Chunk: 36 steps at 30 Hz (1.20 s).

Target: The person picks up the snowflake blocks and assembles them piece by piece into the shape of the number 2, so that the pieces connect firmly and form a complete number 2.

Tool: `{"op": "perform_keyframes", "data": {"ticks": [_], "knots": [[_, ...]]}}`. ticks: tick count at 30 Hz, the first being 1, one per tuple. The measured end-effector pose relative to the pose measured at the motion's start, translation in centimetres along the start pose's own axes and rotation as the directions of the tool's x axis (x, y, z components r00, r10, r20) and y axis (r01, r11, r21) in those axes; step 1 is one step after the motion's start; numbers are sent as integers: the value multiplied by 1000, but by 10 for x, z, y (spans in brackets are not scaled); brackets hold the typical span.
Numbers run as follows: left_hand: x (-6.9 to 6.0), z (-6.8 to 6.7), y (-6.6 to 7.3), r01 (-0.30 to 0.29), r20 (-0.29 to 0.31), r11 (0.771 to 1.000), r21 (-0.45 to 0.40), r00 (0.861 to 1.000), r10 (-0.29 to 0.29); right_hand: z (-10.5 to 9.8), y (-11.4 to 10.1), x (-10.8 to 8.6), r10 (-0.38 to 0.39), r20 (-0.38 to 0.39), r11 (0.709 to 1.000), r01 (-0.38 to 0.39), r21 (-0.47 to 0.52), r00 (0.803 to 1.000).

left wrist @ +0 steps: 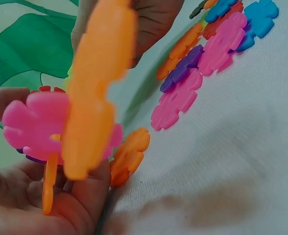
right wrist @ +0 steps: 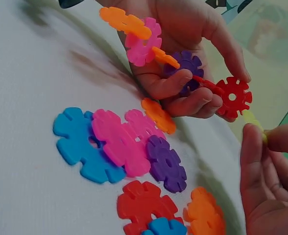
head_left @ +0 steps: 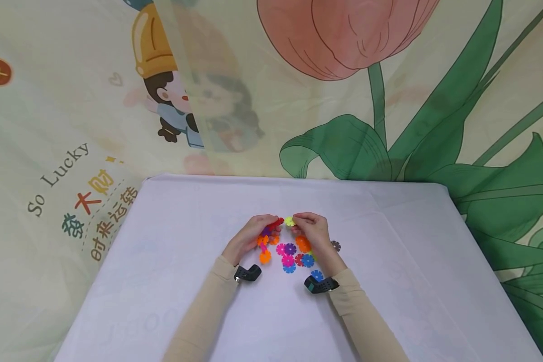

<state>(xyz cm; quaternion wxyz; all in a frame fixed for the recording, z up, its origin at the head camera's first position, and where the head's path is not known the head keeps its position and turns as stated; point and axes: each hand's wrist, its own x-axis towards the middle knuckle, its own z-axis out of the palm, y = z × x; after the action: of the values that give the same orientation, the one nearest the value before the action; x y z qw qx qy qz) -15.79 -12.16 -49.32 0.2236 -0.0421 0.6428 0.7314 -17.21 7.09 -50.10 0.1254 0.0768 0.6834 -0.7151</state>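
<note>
My left hand (head_left: pixel 250 235) holds a chain of interlocked plastic flower discs, its fingers curled under it. From its loose end come an orange disc (right wrist: pixel 124 22), a pink disc (right wrist: pixel 151 36), another orange one, a purple disc (right wrist: pixel 192 64) and red ones. Thumb and fingertips grip the outermost red disc (right wrist: pixel 241 90). A yellow disc (right wrist: pixel 252 119) is pinched between thumb and fingers of my right hand (head_left: pixel 315 232). Its edge is at the rim of that red disc; whether their slots are engaged I cannot tell.
Loose discs lie on the white-covered table (head_left: pixel 172 241) below the hands, among them a blue disc (right wrist: pixel 75 139), a pink disc (right wrist: pixel 117 139), a purple disc (right wrist: pixel 166 164) and an orange disc (right wrist: pixel 202 215). A dark grey disc (head_left: pixel 336 246) lies right of the right wrist.
</note>
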Motion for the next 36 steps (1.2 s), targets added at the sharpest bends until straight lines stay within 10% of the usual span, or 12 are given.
{"op": "perform_keyframes", "data": {"ticks": [25, 36], "knots": [[1, 3, 3, 13, 37, 999, -52, 999, -11, -1, 0, 0, 43, 40, 992, -47, 114, 998], [-1, 3, 3, -26, 27, 1000, 13, 999, 26, -1, -1, -1, -83, 19, 996, 82, 44, 996]]}}
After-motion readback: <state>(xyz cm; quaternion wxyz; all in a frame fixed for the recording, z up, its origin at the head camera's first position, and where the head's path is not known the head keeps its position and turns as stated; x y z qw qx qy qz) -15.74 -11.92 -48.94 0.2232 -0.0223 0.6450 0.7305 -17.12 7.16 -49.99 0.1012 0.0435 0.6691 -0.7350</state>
